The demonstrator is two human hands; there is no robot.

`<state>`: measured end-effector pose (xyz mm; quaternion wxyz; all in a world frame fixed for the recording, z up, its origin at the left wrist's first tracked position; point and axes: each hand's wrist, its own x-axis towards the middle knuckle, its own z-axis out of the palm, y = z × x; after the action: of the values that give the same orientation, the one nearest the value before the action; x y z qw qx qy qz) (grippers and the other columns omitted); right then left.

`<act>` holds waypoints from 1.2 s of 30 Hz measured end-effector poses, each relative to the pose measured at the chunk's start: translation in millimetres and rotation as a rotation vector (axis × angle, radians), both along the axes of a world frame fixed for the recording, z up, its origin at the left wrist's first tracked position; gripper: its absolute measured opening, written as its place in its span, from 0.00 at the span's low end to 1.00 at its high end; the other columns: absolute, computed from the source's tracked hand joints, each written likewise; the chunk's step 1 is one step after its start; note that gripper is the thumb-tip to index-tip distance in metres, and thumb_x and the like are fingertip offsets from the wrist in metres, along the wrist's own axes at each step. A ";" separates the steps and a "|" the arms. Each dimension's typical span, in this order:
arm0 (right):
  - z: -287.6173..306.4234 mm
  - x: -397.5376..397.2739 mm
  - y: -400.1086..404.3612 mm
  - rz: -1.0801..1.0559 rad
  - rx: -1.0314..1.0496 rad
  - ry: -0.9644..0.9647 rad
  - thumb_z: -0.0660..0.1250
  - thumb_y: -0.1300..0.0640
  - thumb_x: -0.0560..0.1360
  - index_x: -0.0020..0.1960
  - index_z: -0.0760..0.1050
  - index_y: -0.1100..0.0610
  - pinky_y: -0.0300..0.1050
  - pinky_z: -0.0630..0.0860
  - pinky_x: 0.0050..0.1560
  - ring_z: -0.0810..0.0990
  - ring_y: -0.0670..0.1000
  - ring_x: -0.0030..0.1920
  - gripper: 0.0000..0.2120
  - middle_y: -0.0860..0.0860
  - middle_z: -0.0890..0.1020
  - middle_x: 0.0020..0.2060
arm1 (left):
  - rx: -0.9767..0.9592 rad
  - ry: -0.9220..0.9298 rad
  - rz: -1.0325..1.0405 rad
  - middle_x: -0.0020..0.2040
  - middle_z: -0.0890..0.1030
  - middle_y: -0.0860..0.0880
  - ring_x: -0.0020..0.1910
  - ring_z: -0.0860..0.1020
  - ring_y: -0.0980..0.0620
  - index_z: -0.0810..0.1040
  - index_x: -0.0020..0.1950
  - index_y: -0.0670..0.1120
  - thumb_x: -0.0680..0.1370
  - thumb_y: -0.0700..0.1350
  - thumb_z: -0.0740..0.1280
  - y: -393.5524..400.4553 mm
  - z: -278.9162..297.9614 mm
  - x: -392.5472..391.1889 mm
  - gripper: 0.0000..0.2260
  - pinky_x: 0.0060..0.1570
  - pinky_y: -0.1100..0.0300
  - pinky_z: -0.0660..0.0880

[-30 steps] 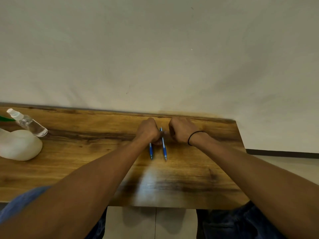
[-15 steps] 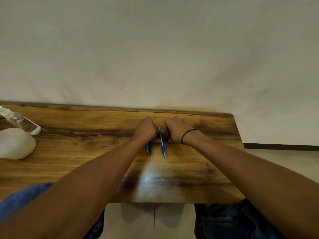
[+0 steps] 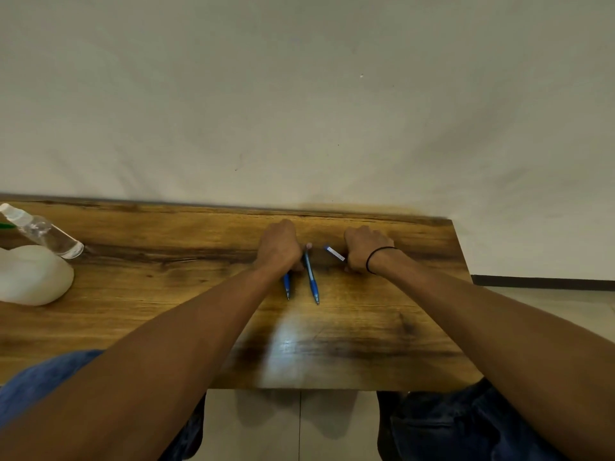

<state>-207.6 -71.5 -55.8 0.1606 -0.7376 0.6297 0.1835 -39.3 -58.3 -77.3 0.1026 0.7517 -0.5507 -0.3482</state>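
Observation:
Two blue pens lie side by side on the wooden table (image 3: 366, 344), tips pointing toward me. My left hand (image 3: 279, 248) is curled over the upper end of the left pen (image 3: 287, 288), and its thumb tip touches the top of the middle pen (image 3: 311, 279). My right hand (image 3: 365, 249), with a black band on its wrist, sits a little to the right and grips a third blue pen (image 3: 335, 253) with a white label. That pen sticks out leftward from the fist, lifted at an angle. The fingers of both hands are hidden behind the knuckles.
A clear plastic bottle (image 3: 50, 235) lies tilted at the table's far left, beside a white rounded object (image 3: 31, 275). A plain wall rises right behind the table. The table's right edge is just past my right wrist. My knees in blue jeans show under the front edge.
My right hand has moved right, away from the left hand, taking a third pen with it. The two pens by my left hand stay in place.

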 end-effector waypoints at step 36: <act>82.1 -14.8 -25.3 0.380 -0.385 -0.440 0.71 0.61 0.78 0.51 0.78 0.57 0.49 0.80 0.44 0.80 0.53 0.43 0.03 0.54 0.83 0.45 | -0.179 0.432 -0.406 0.50 0.81 0.50 0.55 0.80 0.43 0.78 0.51 0.50 0.87 0.52 0.56 -15.2 47.3 17.2 0.14 0.55 0.47 0.82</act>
<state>-222.4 -96.8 26.3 0.1132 -0.8803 0.4546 -0.0754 -22.1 -73.4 -29.9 0.2114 0.5228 -0.6835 -0.4635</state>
